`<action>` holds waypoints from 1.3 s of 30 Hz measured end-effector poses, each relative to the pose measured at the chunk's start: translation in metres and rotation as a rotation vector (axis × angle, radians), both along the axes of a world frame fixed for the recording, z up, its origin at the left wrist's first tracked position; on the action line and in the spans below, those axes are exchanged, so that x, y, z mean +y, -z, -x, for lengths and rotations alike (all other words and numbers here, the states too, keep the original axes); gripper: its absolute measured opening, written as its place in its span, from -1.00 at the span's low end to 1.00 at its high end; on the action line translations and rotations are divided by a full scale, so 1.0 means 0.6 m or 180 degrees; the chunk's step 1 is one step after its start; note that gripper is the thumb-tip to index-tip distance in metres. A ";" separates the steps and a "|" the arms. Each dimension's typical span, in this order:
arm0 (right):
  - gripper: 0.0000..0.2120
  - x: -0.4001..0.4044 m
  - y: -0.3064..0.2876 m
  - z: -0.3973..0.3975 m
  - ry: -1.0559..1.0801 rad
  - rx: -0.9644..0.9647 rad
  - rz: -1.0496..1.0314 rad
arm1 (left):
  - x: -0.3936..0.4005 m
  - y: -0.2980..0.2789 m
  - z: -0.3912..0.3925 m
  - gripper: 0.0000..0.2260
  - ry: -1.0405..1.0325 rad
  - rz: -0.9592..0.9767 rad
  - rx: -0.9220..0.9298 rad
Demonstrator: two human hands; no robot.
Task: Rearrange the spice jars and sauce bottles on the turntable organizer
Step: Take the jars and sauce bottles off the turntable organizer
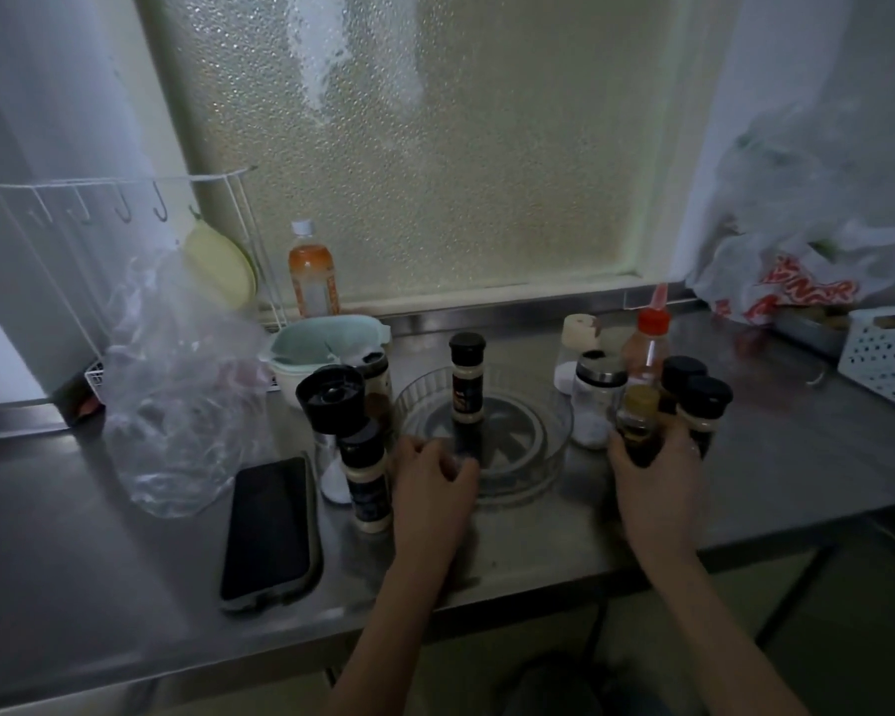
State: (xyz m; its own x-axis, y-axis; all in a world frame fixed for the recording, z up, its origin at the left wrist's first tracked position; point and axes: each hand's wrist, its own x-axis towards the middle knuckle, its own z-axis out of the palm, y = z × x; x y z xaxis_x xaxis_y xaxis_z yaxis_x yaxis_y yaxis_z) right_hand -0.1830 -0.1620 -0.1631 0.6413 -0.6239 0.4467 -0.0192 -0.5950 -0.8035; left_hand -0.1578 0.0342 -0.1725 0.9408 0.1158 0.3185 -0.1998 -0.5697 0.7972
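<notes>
A clear round turntable organizer [554, 436] sits on the steel counter, with one black-capped spice jar [467, 379] standing upright inside it. My left hand [430, 478] rests on the turntable's near-left rim, fingers curled on the edge. My right hand [652, 472] is wrapped around a small dark sauce bottle with a yellow cap [639, 421], just right of the turntable. Two black-capped jars [696, 400] stand behind that hand. Left of the turntable stand a black-topped grinder [330, 400] and another spice jar [365, 478].
A dark phone [270, 529] lies at the near left beside a crumpled clear bag [177, 405]. A red-capped sauce bottle [649, 343], a glass shaker [592, 400] and a white-lidded jar [580, 333] stand at the right rear. A white basket [884, 354] sits far right.
</notes>
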 end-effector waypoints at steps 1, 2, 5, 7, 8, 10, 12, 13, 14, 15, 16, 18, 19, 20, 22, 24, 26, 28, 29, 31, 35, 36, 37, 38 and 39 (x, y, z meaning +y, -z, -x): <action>-0.69 0.002 -0.004 0.003 -0.0047 -0.0179 -0.0062 | 0.000 0.001 -0.001 -0.67 -0.0010 0.0040 -0.0015; -0.71 0.007 -0.012 0.006 -0.0102 -0.0423 -0.0122 | 0.000 0.002 -0.002 -0.69 -0.0017 0.0077 -0.0015; -0.74 0.040 -0.046 0.000 -0.0451 -0.0910 -0.0003 | -0.001 0.001 -0.002 -0.77 -0.0025 0.0119 0.0034; -0.73 0.069 -0.059 -0.017 -0.0855 -0.0695 0.0175 | -0.002 -0.002 0.001 -0.82 -0.0115 0.0136 0.0007; -0.74 0.082 -0.059 -0.028 -0.1027 -0.0492 0.0247 | -0.001 -0.003 0.004 -0.84 -0.0222 0.0130 -0.0046; -0.76 0.101 -0.048 -0.047 -0.1250 -0.0202 0.0307 | -0.001 -0.007 0.010 -0.88 -0.0486 0.0056 -0.0165; -0.77 0.111 -0.031 -0.057 -0.1400 -0.0084 0.0282 | 0.000 -0.008 0.013 -0.90 -0.0611 0.0021 -0.0234; -0.78 0.114 -0.024 -0.060 -0.1440 -0.0069 0.0299 | -0.001 -0.008 0.014 -0.91 -0.0622 0.0020 -0.0258; -0.78 0.115 -0.019 -0.061 -0.1458 -0.0081 0.0328 | -0.001 -0.008 0.013 -0.91 -0.0620 0.0011 -0.0271; -0.78 0.117 -0.017 -0.060 -0.1469 -0.0106 0.0348 | 0.000 -0.008 0.012 -0.92 -0.0623 -0.0005 -0.0270; -0.78 0.118 -0.018 -0.059 -0.1494 -0.0127 0.0334 | 0.000 -0.007 0.011 -0.92 -0.0634 -0.0032 -0.0276; -0.74 0.113 -0.024 -0.052 -0.1570 -0.0146 0.0172 | 0.001 -0.007 0.013 -0.93 -0.0658 -0.0107 -0.0348; -0.71 0.105 -0.027 -0.046 -0.1516 -0.0191 0.0063 | 0.000 -0.008 0.015 -0.95 -0.0641 -0.0160 -0.0458; -0.67 0.094 -0.031 -0.039 -0.1350 -0.0332 -0.0042 | -0.001 -0.008 0.017 -0.96 -0.0583 -0.0240 -0.0601; -0.68 0.060 -0.040 -0.021 -0.0797 -0.0917 -0.0223 | -0.008 -0.009 0.025 -0.86 -0.0405 -0.0569 -0.0881; -0.68 0.014 -0.043 -0.005 -0.0091 -0.1415 -0.0254 | -0.017 -0.007 0.031 -0.79 -0.0132 -0.1036 -0.1134; -0.56 -0.032 -0.037 0.004 0.0555 -0.1280 -0.0278 | -0.021 -0.001 0.031 -0.77 0.0195 -0.1442 -0.1261; -0.43 -0.067 -0.024 0.001 0.0661 -0.0736 -0.0395 | -0.019 0.003 0.027 -0.78 0.0456 -0.1738 -0.1284; -0.41 -0.078 -0.017 -0.003 0.0513 -0.0500 -0.0453 | -0.017 0.004 0.026 -0.81 0.0555 -0.1822 -0.1304; -0.45 -0.091 -0.008 -0.015 0.0101 -0.0262 -0.0567 | -0.015 0.004 0.028 -0.88 0.0639 -0.1798 -0.1288; -0.60 -0.100 0.001 -0.029 -0.0125 -0.0180 -0.0442 | -0.011 -0.005 0.037 -0.83 0.0310 -0.1409 -0.1029; -0.59 -0.097 0.000 -0.025 -0.0077 -0.0218 -0.0440 | -0.011 -0.006 0.038 -0.80 0.0187 -0.1286 -0.0939; -0.58 -0.094 -0.001 -0.020 -0.0011 -0.0301 -0.0478 | -0.011 -0.007 0.039 -0.77 0.0069 -0.1208 -0.0837; -0.58 -0.089 -0.003 -0.012 0.0045 -0.0462 -0.0540 | -0.013 -0.007 0.039 -0.74 -0.0047 -0.1203 -0.0733; -0.58 -0.081 -0.006 -0.003 0.0083 -0.0689 -0.0629 | -0.015 -0.007 0.038 -0.71 -0.0157 -0.1265 -0.0619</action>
